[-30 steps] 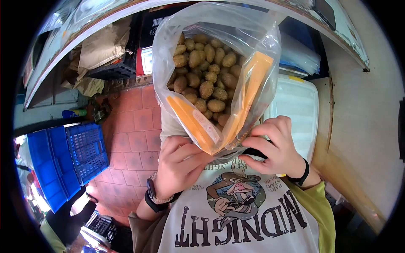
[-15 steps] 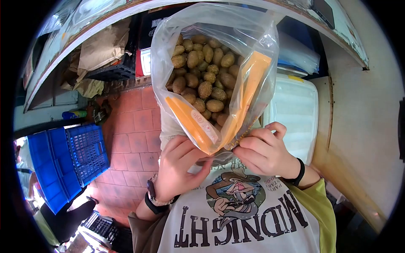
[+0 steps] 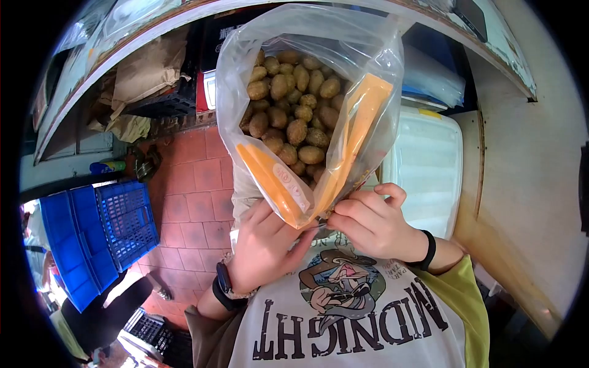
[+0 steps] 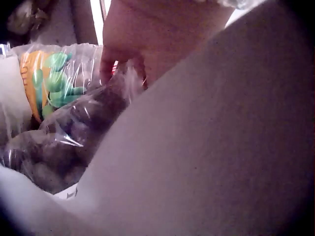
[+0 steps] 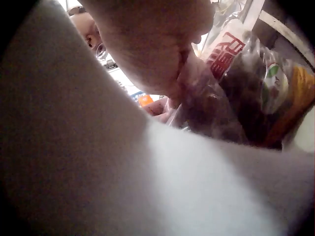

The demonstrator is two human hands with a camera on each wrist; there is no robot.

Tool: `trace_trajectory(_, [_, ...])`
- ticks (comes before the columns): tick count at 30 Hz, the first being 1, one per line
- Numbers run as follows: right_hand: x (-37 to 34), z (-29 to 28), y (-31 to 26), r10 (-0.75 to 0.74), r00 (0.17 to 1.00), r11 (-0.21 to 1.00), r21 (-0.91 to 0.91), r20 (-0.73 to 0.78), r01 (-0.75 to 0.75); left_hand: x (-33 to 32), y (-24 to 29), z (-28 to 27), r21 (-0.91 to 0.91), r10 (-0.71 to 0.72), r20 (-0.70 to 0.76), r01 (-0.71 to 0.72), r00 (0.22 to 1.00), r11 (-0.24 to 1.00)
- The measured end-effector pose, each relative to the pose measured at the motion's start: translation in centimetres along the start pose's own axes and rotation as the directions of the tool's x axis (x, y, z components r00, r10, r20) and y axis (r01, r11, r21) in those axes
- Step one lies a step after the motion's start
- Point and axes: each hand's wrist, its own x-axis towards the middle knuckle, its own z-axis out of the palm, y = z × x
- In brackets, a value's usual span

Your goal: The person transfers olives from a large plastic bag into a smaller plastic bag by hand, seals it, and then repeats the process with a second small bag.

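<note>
A clear plastic bag [image 3: 232, 80] stands wide open in front of me, filled with brown-green oval fruits [image 3: 297, 131] that look like olives. An orange strip [image 3: 361, 116] with pale printing shows in a V along its near side. My left hand [image 3: 265, 248] pinches the bag's near edge from the left, some fingertips hidden behind the plastic. From the right, my right hand [image 3: 373, 224] pinches the same edge close beside it. Gathered film [image 4: 129, 81] runs up to the left hand in the left wrist view. The right wrist view shows film [image 5: 197, 88] held at the right fingers.
Beyond the bag runs a shelf edge [image 3: 245, 8]. A white lidded box [image 3: 427, 165] stands to the right, beside a pale wall panel [image 3: 521, 184]. Blue crates [image 3: 126, 224] and a black basket [image 3: 146, 332] sit left on red floor tiles [image 3: 187, 208], near another person's leg [image 3: 116, 306].
The two hands have come closer together at the bag's near edge, the right one moving left. The bag has shifted slightly left. At lower left, another person's leg and foot have moved.
</note>
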Motion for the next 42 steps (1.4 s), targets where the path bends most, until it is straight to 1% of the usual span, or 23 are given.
trace_trajectory(2, [0.1,0.1,-0.1,-0.007,1.0,1.0,-0.012,-0.007,0.007,0.0,-0.4,0.3,0.07,0.104,-0.035,-0.102,0.994,0.992])
trace_trajectory(4, [0.2,0.1,-0.2,0.047,0.998,0.998,0.054,-0.03,-0.045,0.1,-0.3,0.4,0.075,0.116,-0.049,-0.112,0.992,0.991])
trace_trajectory(6, [0.1,0.4,-0.3,0.027,0.999,0.999,0.043,-0.03,-0.026,0.2,-0.1,0.5,0.079,0.127,-0.062,-0.122,0.99,0.989])
trace_trajectory(8, [0.1,0.5,-0.2,0.005,1.0,0.999,0.033,-0.031,-0.004,0.3,0.1,0.6,0.093,0.103,-0.075,-0.096,0.992,0.991])
trace_trajectory(10, [0.2,0.4,0.1,-0.058,0.998,0.998,-0.037,-0.013,0.058,0.1,-0.1,0.4,0.089,0.091,-0.07,-0.085,0.993,0.992])
trace_trajectory(11, [0.2,0.4,0.0,-0.058,0.998,0.998,-0.037,-0.013,0.058,0.0,-0.2,0.4,0.086,0.08,-0.065,-0.074,0.995,0.994])
trace_trajectory(13, [0.2,0.4,-0.2,-0.102,0.995,0.989,-0.104,0.007,0.102,-0.2,-0.3,0.3,0.099,0.087,-0.063,-0.08,0.994,0.992])
trace_trajectory(17, [0.0,0.1,0.0,-0.115,0.993,0.987,-0.108,0.022,0.117,-0.5,-0.3,-0.2,0.12,0.101,-0.073,-0.091,0.992,0.989])
trace_trajectory(19, [-0.2,-0.3,0.1,-0.128,0.988,0.966,-0.215,0.088,0.144,-1.1,-0.8,-0.9,0.157,0.094,-0.074,-0.081,0.993,0.984])
trace_trajectory(20, [-0.3,-0.3,0.3,-0.129,0.988,0.966,-0.214,0.089,0.146,-1.4,-0.9,-1.2,0.192,0.087,-0.074,-0.072,0.993,0.979])
trace_trajectory(22, [-0.5,-0.2,0.7,-0.116,0.984,0.95,-0.274,0.136,0.15,-1.9,-0.9,-1.5,0.199,0.069,-0.068,-0.054,0.995,0.979])
trace_trajectory(23, [-0.6,-0.3,0.7,-0.117,0.984,0.95,-0.275,0.136,0.151,-2.0,-0.9,-1.7,0.207,0.052,-0.062,-0.038,0.997,0.978])
trace_trajectory(25, [-0.8,-0.3,0.6,-0.134,0.973,0.917,-0.35,0.187,0.194,-2.1,-1.0,-2.1,0.232,0.069,-0.055,-0.055,0.996,0.971])
trace_trajectory(26, [-0.9,-0.4,0.7,-0.136,0.973,0.917,-0.349,0.186,0.195,-2.2,-1.0,-2.3,0.254,0.085,-0.045,-0.071,0.995,0.965])
trace_trajectory(28, [-1.3,-0.6,1.1,-0.157,0.962,0.868,-0.434,0.224,0.242,-2.4,-1.1,-2.8,0.272,0.084,-0.048,-0.067,0.995,0.96])
trace_trajectory(31, [-1.8,-0.7,2.0,-0.156,0.971,0.855,-0.468,0.179,0.224,-2.5,-1.1,-3.4,0.288,0.068,-0.04,-0.053,0.997,0.956])
trace_trajectory(35, [-2.6,-1.6,2.8,-0.164,0.974,0.848,-0.482,0.155,0.22,-3.1,-1.5,-4.2,0.272,0.028,-0.045,-0.015,0.999,0.962])
trace_trajectory(36, [-2.7,-1.7,3.2,-0.115,0.985,0.859,-0.484,0.132,0.165,-3.3,-2.1,-5.0,0.272,0.028,-0.043,-0.015,0.999,0.962])
trace_trajectory(37, [-2.9,-1.8,3.6,-0.066,0.992,0.867,-0.485,0.108,0.11,-3.6,-3.0,-6.3,0.361,0.008,-0.118,0.036,0.993,0.932])
trace_trajectory(38, [-3.1,-2.0,3.9,-0.066,0.992,0.867,-0.486,0.107,0.11,-3.6,-3.4,-7.0,0.443,-0.004,-0.195,0.092,0.981,0.892])
trace_trajectory(39, [-3.3,-2.2,4.3,-0.075,0.992,0.892,-0.438,0.104,0.113,-3.4,-3.2,-7.2,0.445,-0.004,-0.197,0.092,0.98,0.891])
trace_trajectory(41, [-3.2,-2.3,4.2,-0.094,0.991,0.929,-0.348,0.097,0.122,-3.1,-2.6,-7.5,0.376,-0.025,-0.153,0.082,0.988,0.923])
trace_trajectory(42, [-3.1,-2.0,3.9,-0.097,0.991,0.929,-0.347,0.096,0.124,-3.1,-2.0,-6.8,0.271,-0.022,-0.087,0.045,0.996,0.961])
